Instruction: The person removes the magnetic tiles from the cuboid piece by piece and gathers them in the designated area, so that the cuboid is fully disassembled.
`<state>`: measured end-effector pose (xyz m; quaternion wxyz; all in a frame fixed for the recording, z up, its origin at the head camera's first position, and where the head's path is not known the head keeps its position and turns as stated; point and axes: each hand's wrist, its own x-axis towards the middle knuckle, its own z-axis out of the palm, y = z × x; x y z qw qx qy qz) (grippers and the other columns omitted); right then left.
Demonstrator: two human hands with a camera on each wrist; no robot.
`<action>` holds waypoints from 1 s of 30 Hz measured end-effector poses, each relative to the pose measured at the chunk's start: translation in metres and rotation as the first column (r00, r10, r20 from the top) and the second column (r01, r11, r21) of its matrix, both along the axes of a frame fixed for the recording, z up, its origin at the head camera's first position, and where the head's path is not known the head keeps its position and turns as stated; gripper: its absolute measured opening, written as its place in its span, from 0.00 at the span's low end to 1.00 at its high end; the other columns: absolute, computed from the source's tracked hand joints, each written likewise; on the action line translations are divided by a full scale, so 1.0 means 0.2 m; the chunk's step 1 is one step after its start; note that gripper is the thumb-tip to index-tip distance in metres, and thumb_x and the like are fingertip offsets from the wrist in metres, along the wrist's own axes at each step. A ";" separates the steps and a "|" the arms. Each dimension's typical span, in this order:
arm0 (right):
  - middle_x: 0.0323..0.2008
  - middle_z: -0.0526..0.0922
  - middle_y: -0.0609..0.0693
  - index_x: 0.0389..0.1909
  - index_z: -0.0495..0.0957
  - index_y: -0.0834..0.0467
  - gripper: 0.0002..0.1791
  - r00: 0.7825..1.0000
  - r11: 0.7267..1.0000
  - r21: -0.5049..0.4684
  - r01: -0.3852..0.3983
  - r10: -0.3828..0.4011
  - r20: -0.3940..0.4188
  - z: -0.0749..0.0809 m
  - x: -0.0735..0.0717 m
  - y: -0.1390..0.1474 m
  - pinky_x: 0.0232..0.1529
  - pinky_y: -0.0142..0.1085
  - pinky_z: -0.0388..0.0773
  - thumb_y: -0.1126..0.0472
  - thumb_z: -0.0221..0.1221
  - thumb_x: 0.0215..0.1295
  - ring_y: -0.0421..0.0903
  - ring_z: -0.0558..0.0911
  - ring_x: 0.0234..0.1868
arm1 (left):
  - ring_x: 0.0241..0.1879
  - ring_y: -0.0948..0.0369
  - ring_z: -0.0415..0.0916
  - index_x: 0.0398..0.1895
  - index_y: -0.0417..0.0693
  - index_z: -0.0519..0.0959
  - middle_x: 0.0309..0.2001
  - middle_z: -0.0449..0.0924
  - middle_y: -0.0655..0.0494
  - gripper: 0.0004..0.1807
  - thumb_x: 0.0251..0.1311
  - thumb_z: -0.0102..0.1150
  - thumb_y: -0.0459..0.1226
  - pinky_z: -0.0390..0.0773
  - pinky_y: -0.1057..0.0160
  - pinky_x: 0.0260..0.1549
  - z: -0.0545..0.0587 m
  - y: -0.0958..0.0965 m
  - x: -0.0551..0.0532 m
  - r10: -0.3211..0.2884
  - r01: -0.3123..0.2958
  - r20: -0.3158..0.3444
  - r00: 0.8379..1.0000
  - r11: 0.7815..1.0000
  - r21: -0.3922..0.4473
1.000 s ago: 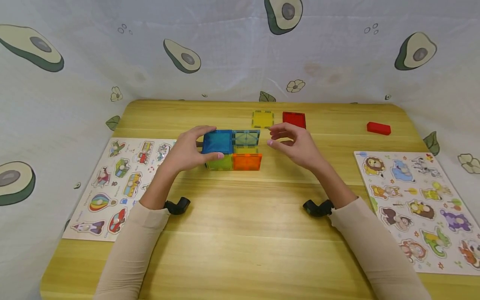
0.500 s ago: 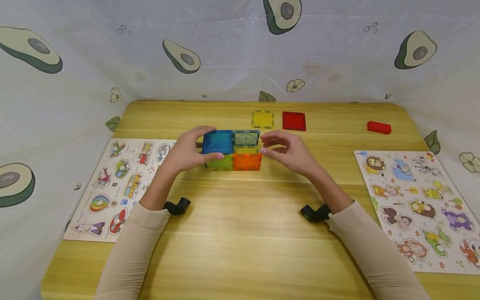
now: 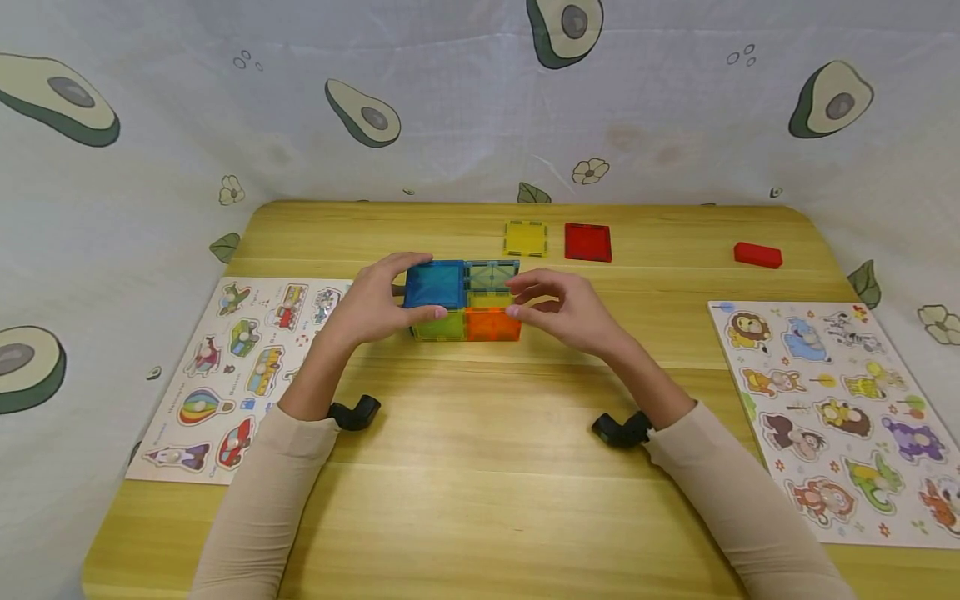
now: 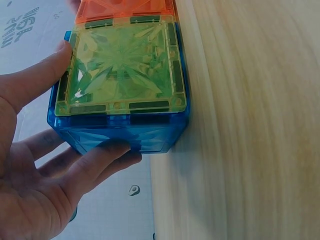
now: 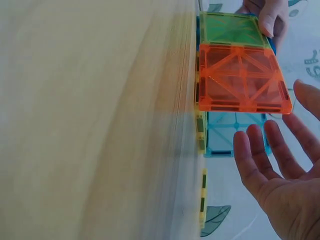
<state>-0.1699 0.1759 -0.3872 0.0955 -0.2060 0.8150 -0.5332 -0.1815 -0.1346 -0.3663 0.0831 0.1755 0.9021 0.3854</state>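
Note:
A block built of translucent magnetic tiles stands on the table. Its left half is a cube with a blue tile (image 3: 435, 284) on top and a yellow-green tile (image 4: 122, 65) in front. On the right, an orange tile (image 3: 493, 324) stands in front and a light-blue tile (image 3: 491, 276) behind, with a yellow tile at the bottom between them. My left hand (image 3: 378, 304) grips the cube from the left, thumb at the front tile and fingers round the blue side. At the open right end, my right hand (image 3: 566, 310) has loosely bent fingers, its thumb right at the orange tile's upper corner.
Behind the block lie a flat yellow tile (image 3: 526, 238) and a red tile (image 3: 588, 242). Farther right is a red block (image 3: 757, 255). A vehicle puzzle board (image 3: 240, 367) lies left and an animal puzzle board (image 3: 832, 408) right. A patterned cloth (image 3: 465, 125) hangs behind the table.
My right hand has moved left and slightly down, from beside the red tile to the open right end of the block. The left hand and the block have stayed put.

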 end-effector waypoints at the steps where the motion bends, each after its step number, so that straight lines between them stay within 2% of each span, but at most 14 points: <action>1: 0.59 0.81 0.62 0.63 0.79 0.64 0.24 1.000 1.000 0.003 -0.003 0.003 -0.002 0.00 0.00 -0.01 0.55 0.33 0.84 0.60 0.67 0.69 0.51 0.83 0.55 | 0.69 0.40 0.73 0.77 0.51 0.66 0.79 0.60 0.48 0.47 0.57 0.76 0.51 0.78 0.43 0.63 0.00 0.00 0.00 0.000 0.000 0.002 1.000 1.000 0.001; 7: 0.53 0.83 0.60 0.62 0.81 0.61 0.23 1.000 0.999 0.047 -0.021 0.022 -0.018 0.00 -0.01 -0.05 0.55 0.41 0.85 0.59 0.68 0.68 0.50 0.81 0.51 | 0.70 0.41 0.71 0.77 0.50 0.66 0.79 0.60 0.48 0.47 0.57 0.77 0.51 0.78 0.43 0.63 0.00 0.00 0.00 -0.003 0.003 0.011 1.000 1.000 0.013; 16: 0.45 0.84 0.52 0.59 0.83 0.59 0.20 0.999 0.995 0.093 -0.038 0.041 -0.031 -0.02 -0.01 -0.09 0.46 0.36 0.85 0.62 0.70 0.66 0.49 0.80 0.46 | 0.72 0.42 0.68 0.77 0.49 0.66 0.79 0.60 0.49 0.46 0.57 0.76 0.50 0.78 0.44 0.63 -0.01 0.00 -0.01 -0.007 0.006 0.013 1.000 1.000 0.014; 24: 0.52 0.86 0.54 0.57 0.85 0.58 0.18 0.997 0.992 0.103 -0.075 0.075 -0.001 -0.02 -0.01 -0.07 0.55 0.46 0.85 0.63 0.69 0.67 0.50 0.85 0.50 | 0.74 0.43 0.66 0.77 0.48 0.66 0.79 0.60 0.49 0.47 0.57 0.76 0.50 0.76 0.43 0.65 0.00 0.00 -0.01 -0.006 0.006 0.020 1.000 1.000 0.006; 30: 0.53 0.88 0.55 0.54 0.88 0.56 0.15 0.999 0.990 0.130 -0.053 0.052 0.008 0.00 -0.01 -0.06 0.52 0.48 0.86 0.62 0.69 0.67 0.52 0.88 0.49 | 0.75 0.44 0.65 0.77 0.48 0.66 0.79 0.60 0.49 0.47 0.57 0.77 0.50 0.76 0.43 0.65 0.00 0.00 -0.01 -0.004 0.003 0.017 1.000 1.000 0.012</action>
